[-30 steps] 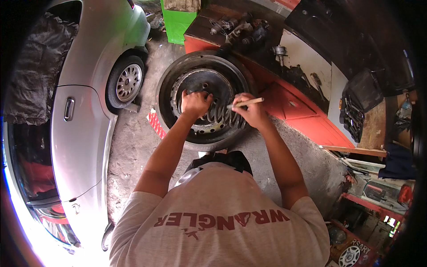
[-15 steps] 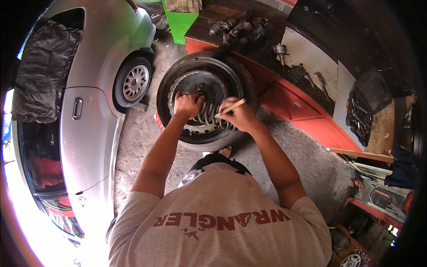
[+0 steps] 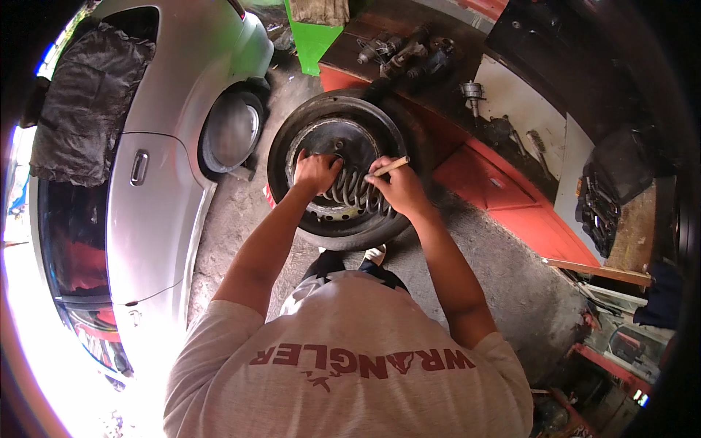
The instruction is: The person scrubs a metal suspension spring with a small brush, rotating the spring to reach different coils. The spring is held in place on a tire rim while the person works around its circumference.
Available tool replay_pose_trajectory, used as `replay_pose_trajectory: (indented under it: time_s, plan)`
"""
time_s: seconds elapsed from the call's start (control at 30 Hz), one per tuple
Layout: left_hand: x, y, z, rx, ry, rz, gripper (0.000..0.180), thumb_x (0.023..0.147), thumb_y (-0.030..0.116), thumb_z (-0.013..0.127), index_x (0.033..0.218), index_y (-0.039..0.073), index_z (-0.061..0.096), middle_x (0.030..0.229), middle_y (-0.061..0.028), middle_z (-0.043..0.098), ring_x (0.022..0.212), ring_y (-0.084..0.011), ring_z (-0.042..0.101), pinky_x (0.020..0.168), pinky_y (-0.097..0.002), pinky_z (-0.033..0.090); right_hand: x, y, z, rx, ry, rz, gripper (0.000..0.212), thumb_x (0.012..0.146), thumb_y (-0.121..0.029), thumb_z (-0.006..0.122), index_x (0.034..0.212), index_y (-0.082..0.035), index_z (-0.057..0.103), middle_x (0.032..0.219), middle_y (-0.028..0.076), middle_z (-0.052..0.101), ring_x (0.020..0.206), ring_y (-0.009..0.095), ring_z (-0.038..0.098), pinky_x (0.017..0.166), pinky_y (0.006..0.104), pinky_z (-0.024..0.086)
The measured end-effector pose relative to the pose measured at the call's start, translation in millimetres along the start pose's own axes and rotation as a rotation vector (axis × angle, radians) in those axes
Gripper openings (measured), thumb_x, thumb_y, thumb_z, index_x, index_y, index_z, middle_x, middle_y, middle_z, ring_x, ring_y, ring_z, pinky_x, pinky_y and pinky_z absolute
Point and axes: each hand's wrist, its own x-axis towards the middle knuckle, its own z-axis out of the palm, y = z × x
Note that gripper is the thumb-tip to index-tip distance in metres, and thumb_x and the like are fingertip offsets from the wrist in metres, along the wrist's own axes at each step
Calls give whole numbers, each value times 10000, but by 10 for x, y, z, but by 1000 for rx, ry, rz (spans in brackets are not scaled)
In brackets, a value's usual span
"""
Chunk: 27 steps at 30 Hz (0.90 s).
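A dark metal coil spring (image 3: 352,191) lies across a black steel wheel with its tyre (image 3: 292,223), which rests flat in front of me. My left hand (image 3: 317,174) is closed round the spring's left end. In the fingers of my right hand (image 3: 403,191) is a short tan wooden-handled tool (image 3: 391,166), slanting across the spring's right part. The tool's lower tip sits close to the coils; whether it touches them I cannot tell. My right fingers partly hide the spring's right end.
To the left stands a silver car (image 3: 157,182) with a dark cloth (image 3: 91,102) over its window. A red bench (image 3: 496,190) at right carries greasy metal parts (image 3: 409,55), a wire brush (image 3: 537,142) and a black tool case (image 3: 602,197). A green panel (image 3: 314,44) stands beyond the tyre.
The whole view has shifted slightly, so the scene sits further right. My right hand and the tool have moved a little along the spring toward my left hand, which keeps its hold.
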Motion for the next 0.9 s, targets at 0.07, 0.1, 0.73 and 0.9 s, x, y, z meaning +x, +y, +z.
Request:
replay_pose_trajectory:
  time_s: [0.07,0.1,0.73,0.9]
  plan:
    - [12,-3,-2,-24,-7,20,476,981,485,446,1230,144,668,1070,-186,714,1098,-350,643,1172,-527,240,20,37,-12,-18,53,52,247,801,-136,778,980,-51,630,915,155,673,913,359,664,784,418,511]
    - [13,-46,16,-54,8,30,483,979,476,460,1273,132,628,1100,-193,704,1121,-354,631,1173,-538,230,13,-13,-17,-25,-17,47,247,811,-139,778,980,-47,623,930,153,669,908,342,671,784,406,512]
    - [-68,-467,120,-184,165,304,792,900,675,517,1384,48,529,1210,-164,676,1226,-326,583,1165,-643,168,284,-323,186,-396,-136,226,378,858,-163,726,1185,-61,566,1077,193,675,1039,375,649,860,451,510]
    - [-42,-485,111,-196,154,300,756,911,653,509,1360,46,550,1165,-176,693,1190,-325,613,1167,-616,200,396,-461,224,-377,-162,284,395,868,-168,713,1215,-69,555,1085,203,671,1061,376,638,872,464,499]
